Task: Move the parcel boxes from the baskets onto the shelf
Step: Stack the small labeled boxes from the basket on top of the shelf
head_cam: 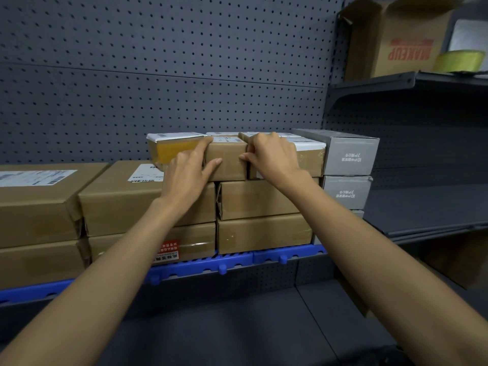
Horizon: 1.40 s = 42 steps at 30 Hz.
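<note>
Placing step: small box [227, 159] seated on top row of shelf [427, 207], between fingers. Left hand [184, 173] fingers straight, pressing its side; right hand [272, 157] fingers curled, pinching its edge. Next, likely: release, fetch another from baskets, unseen.

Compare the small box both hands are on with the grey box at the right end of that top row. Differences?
The small brown box is plain cardboard with a white label on top; the grey box is printed retail packaging, its text upside down. The left hand and right hand touch the brown box; nothing touches the grey box. The brown box sits mid-row between parcels; the grey box ends the row. Both sit on top of stacks.
</note>
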Each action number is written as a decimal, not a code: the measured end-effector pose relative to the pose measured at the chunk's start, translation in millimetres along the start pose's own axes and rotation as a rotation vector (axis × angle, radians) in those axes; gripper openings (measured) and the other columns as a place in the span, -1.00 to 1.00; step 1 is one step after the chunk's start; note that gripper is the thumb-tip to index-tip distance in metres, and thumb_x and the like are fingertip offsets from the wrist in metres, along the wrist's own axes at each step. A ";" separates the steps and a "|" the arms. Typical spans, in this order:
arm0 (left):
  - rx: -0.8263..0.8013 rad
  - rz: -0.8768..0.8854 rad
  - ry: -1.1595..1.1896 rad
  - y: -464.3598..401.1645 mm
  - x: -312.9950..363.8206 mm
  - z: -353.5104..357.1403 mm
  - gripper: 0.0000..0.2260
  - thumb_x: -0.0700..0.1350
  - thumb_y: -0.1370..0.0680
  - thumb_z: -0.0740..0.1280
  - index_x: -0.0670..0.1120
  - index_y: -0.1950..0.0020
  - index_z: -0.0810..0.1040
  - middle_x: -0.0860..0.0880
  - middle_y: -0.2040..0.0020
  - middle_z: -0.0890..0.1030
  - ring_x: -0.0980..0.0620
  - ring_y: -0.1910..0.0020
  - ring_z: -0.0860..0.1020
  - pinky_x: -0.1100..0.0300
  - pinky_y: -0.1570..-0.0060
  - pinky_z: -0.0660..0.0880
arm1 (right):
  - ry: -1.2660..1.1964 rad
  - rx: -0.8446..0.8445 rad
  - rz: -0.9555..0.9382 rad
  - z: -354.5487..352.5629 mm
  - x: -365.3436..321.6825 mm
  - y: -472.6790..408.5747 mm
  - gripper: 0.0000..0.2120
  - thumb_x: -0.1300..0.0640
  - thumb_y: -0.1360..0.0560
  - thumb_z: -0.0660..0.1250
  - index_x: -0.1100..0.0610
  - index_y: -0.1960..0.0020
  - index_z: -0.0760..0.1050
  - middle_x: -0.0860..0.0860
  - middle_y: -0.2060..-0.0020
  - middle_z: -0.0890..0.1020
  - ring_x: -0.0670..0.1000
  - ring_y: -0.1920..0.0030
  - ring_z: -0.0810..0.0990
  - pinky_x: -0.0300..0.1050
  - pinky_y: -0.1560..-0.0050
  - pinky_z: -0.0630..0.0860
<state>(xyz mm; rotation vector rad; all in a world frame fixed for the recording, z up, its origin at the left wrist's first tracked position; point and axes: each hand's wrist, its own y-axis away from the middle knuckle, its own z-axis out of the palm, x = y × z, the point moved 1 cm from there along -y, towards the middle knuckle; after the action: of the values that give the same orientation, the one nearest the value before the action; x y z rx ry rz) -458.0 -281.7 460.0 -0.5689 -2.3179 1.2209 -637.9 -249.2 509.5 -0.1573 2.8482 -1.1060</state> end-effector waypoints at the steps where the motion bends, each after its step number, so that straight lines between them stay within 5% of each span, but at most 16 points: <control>1: 0.001 0.001 -0.002 0.0 0.2 0.5 -0.54 0.14 -0.57 0.28 -0.02 -0.42 0.36 -0.13 0.17 0.63 -0.13 0.19 0.60 0.01 0.23 0.54 | -0.002 0.002 -0.002 0.1 0.2 0.8 -0.76 -0.10 -0.52 0.36 0.07 -0.02 0.57 0.11 0.07 0.64 0.21 0.00 0.60 -0.06 0.17 0.36; 12: -0.123 0.025 -0.068 4.1 -1.6 -3.7 -0.42 0.11 -0.58 0.27 0.01 -0.54 0.16 -0.17 -0.01 0.60 -0.14 0.07 0.57 -0.02 0.13 0.55 | -0.006 -0.002 -0.027 1.3 1.3 10.2 -0.78 -0.08 -0.52 0.36 0.04 -0.05 0.57 0.11 0.07 0.64 0.19 -0.01 0.61 -0.06 0.16 0.38; 20: -0.194 0.048 -0.132 15.0 7.2 -17.9 -0.38 -0.01 -0.58 0.30 -0.04 -0.57 0.10 -0.12 -0.50 0.28 -0.14 -0.41 0.35 -0.07 -0.32 0.38 | 0.044 -0.088 -0.042 3.7 10.3 36.2 -0.80 -0.01 -0.55 0.32 0.09 -0.06 0.55 0.11 0.03 0.63 0.20 -0.01 0.61 -0.05 0.17 0.38; 32: -0.262 0.239 -0.178 55.5 73.9 -27.0 -0.51 -0.11 -0.58 0.30 -0.08 -0.50 0.29 -0.08 -0.46 0.35 -0.08 -0.42 0.35 -0.03 -0.36 0.38 | 0.039 -0.226 0.050 -18.8 54.9 104.2 -0.84 0.09 -0.52 0.37 0.15 -0.04 0.56 0.11 0.06 0.63 0.17 0.04 0.61 0.07 0.04 0.58; 42: -0.474 0.380 -0.072 105.1 163.6 45.9 -0.53 -0.14 -0.56 0.30 -0.11 -0.47 0.34 -0.11 -0.40 0.42 -0.12 -0.34 0.41 -0.05 -0.26 0.45 | 0.061 -0.440 0.213 -19.3 134.4 196.1 -0.80 0.15 -0.54 0.30 0.17 -0.14 0.50 0.17 -0.07 0.59 0.24 -0.07 0.56 -0.02 0.13 0.42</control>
<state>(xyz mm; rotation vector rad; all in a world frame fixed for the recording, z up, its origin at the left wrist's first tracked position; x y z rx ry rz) -601.4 -166.8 381.5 -1.1897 -2.6558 0.8380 -786.2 -109.3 385.8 0.1536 3.0277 -0.4449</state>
